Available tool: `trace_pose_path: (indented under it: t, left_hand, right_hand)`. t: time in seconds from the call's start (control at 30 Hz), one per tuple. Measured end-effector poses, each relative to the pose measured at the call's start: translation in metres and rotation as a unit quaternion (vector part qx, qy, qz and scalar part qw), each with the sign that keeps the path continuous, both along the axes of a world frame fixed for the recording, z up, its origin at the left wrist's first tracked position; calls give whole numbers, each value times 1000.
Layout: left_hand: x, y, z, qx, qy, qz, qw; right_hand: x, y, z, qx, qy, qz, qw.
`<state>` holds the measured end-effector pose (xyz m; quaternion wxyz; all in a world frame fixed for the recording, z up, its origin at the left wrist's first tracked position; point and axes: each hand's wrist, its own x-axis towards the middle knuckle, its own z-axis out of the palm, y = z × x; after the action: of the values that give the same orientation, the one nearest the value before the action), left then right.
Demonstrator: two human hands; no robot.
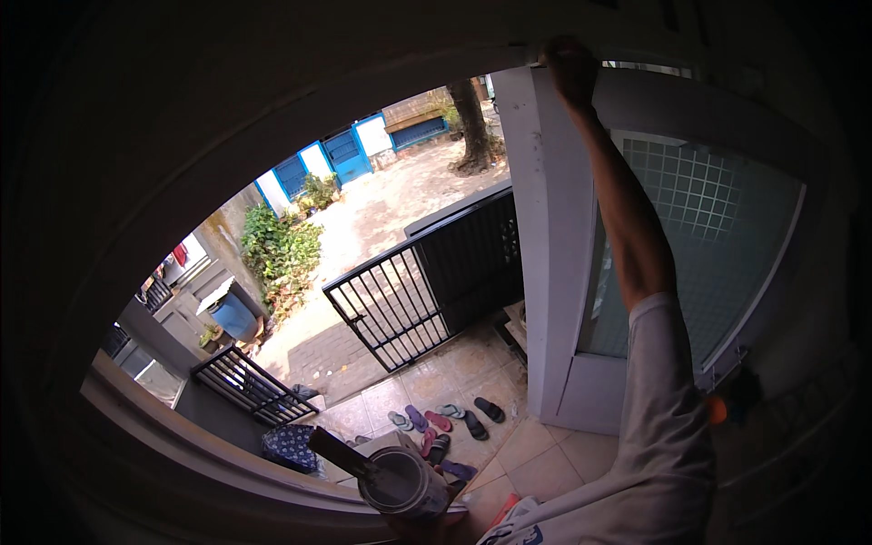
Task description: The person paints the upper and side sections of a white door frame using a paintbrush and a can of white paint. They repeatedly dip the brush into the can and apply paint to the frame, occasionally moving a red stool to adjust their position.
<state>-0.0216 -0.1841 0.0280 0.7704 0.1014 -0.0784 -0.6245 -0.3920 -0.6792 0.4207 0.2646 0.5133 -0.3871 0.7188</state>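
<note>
One white paint can [402, 481], a single brush handle [338, 450] jutting from it, sits clasped in the left hand [411, 525] at the lower edge, while the right hand [570, 65] grips the top of one white door [554, 245] high above, seven sandals [445, 427] scattered below.

A home's front porch is shown: sandals [445, 422] left on tiled floor [545, 459], black metal gate [427, 286], glazed door [699, 245], paved lane [391, 204] w/ neighbouring houses.
</note>
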Motion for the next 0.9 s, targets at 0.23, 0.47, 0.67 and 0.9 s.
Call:
trace_pose_path:
  t: [0.23, 0.47, 0.67, 0.9]
  left_hand:
    - [8, 1, 0, -59, 68, -41, 995]
    - [6, -1, -12, 15, 49, -9, 999]
    - [1, -1, -9, 16, 44, 15, 999]
    - [7, 1, -10, -20, 45, 1, 999]
  right_hand:
    - [24, 56, -21, -27, -88, 290, 953]
    - [10, 11, -12, -5, -36, 46, 998]
    - [6, 5, -5, -47, 55, -65, 995]
    - [-10, -23, 20, 33, 44, 1, 998]
